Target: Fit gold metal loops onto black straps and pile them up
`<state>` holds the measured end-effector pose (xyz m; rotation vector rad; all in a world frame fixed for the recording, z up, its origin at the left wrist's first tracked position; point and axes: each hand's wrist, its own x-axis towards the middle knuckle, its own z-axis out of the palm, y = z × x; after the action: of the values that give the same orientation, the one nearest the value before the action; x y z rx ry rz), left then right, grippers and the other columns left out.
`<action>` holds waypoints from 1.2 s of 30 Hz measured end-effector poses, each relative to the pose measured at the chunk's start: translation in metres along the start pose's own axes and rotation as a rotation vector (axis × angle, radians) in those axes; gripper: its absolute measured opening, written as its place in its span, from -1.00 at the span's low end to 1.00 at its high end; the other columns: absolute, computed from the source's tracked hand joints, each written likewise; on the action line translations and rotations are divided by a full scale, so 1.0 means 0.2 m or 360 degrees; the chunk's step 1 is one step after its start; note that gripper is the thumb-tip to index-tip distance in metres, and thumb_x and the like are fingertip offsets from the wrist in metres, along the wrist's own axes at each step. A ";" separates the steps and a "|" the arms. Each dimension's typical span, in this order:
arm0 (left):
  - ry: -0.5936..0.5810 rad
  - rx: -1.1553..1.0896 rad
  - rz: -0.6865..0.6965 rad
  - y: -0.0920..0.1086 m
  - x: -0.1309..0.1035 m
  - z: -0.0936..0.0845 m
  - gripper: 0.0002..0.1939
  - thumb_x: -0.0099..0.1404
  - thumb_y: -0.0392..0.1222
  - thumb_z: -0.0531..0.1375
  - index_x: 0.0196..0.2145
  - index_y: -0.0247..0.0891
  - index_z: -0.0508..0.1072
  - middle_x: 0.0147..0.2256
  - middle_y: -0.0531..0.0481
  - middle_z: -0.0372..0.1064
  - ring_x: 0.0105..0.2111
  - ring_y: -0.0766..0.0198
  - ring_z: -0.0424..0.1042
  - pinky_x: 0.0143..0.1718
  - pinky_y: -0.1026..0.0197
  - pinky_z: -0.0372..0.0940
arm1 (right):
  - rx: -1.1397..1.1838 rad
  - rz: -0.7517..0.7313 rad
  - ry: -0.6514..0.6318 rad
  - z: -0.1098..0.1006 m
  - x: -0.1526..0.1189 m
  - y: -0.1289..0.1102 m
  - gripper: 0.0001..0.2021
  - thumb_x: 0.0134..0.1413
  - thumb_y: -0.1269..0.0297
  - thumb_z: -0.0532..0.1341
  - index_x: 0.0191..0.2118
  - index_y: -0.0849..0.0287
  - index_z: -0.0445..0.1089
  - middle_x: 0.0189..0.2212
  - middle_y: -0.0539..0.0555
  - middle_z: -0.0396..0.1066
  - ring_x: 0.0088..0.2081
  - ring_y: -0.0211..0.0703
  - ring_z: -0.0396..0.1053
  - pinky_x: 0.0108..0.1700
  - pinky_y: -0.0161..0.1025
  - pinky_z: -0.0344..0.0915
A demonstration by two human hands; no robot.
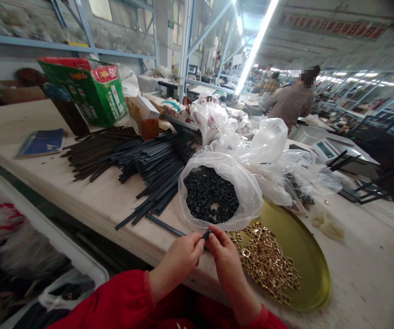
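Observation:
My left hand (184, 257) is closed, its thumb and fingers pinching a dark strap strip (165, 225) that runs out to the left over the table. At the strip's end, a small black piece shows between the fingertips of both hands; its exact shape is too small to tell. My right hand (225, 253) pinches this same end. Just beyond my hands stands a clear plastic bag (248, 196) with its mouth rolled open, full of small black loops (210, 192). Gold-coloured square buckles (268, 260) lie heaped on a round golden tray (311, 256) to the right.
Bundles of dark strips (152, 160) lie left of the bag. Behind are a green box (104, 98), a blue booklet (42, 142) and more plastic bags (268, 139). A scale (325, 148) stands right; a white bin (63, 237) is lower left. A person (291, 103) is further back.

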<state>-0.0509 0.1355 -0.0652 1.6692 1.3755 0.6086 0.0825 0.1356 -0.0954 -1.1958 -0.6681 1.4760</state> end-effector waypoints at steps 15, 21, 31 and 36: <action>-0.0034 0.0241 0.0142 0.00 -0.08 -0.01 -0.73 0.30 -0.19 -0.08 -0.44 -0.24 0.35 -0.49 0.00 0.36 -0.48 0.26 0.33 -0.49 0.29 0.01 | 0.0111 0.0200 -0.0092 -0.03 -0.06 -0.02 -0.67 -0.33 0.21 0.40 -0.31 0.17 0.50 -0.46 0.02 0.49 -0.48 -0.27 0.39 -0.33 -0.27 0.36; 0.0002 0.0532 0.0222 -0.02 -0.10 0.00 -0.73 0.32 -0.18 -0.07 -0.42 -0.23 0.36 -0.49 -0.03 0.39 -0.49 0.24 0.34 -0.50 0.27 -0.02 | -0.0405 -0.0119 -0.0211 -0.06 -0.07 -0.03 -0.75 -0.14 0.18 0.30 -0.28 0.13 0.50 -0.43 0.02 0.45 -0.44 -0.23 0.38 -0.32 -0.25 0.35; -0.0273 0.0381 0.0131 0.00 -0.09 0.00 -0.72 0.31 -0.22 -0.09 -0.35 -0.25 0.40 -0.38 -0.05 0.43 -0.37 0.23 0.37 -0.38 0.30 0.13 | -0.1180 -0.0726 -0.0519 -0.15 -0.06 -0.01 -0.80 0.01 0.38 0.16 -0.24 0.06 0.49 -0.44 0.03 0.38 -0.38 -0.21 0.35 -0.34 -0.31 0.28; -0.0622 -0.0069 -0.0036 0.00 -0.08 -0.05 -0.69 0.29 -0.19 -0.09 -0.08 -0.26 0.30 -0.52 0.07 0.32 -0.56 0.31 0.29 -0.49 0.32 0.17 | -0.0848 -0.0332 -0.0360 -0.19 -0.05 -0.03 -0.87 -0.09 0.30 0.25 -0.33 0.12 0.44 -0.46 0.00 0.39 -0.43 -0.23 0.33 -0.38 -0.31 0.26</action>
<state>-0.0626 0.1225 -0.0575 1.6311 1.0882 0.2757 0.1183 0.1212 -0.0998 -1.3111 -1.3616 1.3043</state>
